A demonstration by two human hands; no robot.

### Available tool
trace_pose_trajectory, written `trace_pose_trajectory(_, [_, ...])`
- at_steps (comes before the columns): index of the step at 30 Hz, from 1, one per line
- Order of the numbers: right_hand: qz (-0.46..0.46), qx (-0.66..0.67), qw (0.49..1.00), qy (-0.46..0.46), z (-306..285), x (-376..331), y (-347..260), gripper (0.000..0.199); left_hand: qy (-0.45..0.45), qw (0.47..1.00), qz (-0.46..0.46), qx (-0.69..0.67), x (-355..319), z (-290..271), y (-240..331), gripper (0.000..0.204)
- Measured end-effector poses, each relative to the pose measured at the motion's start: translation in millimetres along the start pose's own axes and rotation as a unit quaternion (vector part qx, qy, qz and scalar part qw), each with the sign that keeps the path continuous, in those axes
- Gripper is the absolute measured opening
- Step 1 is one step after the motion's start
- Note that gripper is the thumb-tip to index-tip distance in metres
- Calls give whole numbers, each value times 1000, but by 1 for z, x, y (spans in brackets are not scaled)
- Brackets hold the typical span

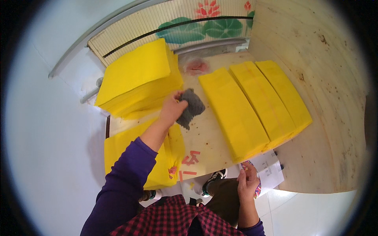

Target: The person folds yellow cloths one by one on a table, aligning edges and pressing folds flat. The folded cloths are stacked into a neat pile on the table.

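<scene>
My left hand (173, 109) reaches over the wooden table (204, 137) and pinches a dark grey cloth (191, 105) between thumb and fingers. The cloth looks crumpled, with a ragged lower edge. A tall stack of yellow sheets (136, 74) stands just left of that hand, and a second yellow stack (128, 153) is partly covered by my left forearm. My right hand (248, 181) hangs low by the table's front edge, its fingers loosely bent and apart. Behind it shows a multicoloured rounded thing (258, 190), mostly hidden by the hand.
Three folded yellow bundles (232, 112) lie side by side on the right of the table. Red strips (191, 158) lie near the front edge. A wooden panel (311, 51) rises at the right, and a slatted mat with painted lotus (177, 29) borders the back. A white box (269, 169) sits below.
</scene>
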State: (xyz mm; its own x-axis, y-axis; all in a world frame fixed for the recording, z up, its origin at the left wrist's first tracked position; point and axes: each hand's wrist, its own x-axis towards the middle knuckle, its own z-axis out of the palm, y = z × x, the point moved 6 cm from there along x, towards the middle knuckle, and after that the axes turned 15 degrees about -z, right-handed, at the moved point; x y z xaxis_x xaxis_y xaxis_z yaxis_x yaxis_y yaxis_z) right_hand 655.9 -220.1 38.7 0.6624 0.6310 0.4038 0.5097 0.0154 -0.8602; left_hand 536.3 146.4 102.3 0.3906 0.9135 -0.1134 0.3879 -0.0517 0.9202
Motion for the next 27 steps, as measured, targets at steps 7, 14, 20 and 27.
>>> trace_pose_trajectory(7, [11,11,1000,-9,6,1,3,23,-4,976,47,-213,72,19,119,46])
trace_pose_trajectory(14, [7,10,1000,-28,10,6,-2,22,-133,960,26,-244,95,52,173,64])
trace_pose_trajectory(20, [14,-13,999,-44,5,4,-4,17,-147,977,81,-135,24,11,152,47])
trace_pose_trajectory(27, [-41,-14,999,-10,4,-1,-4,10,-73,985,158,-6,-115,-97,84,30])
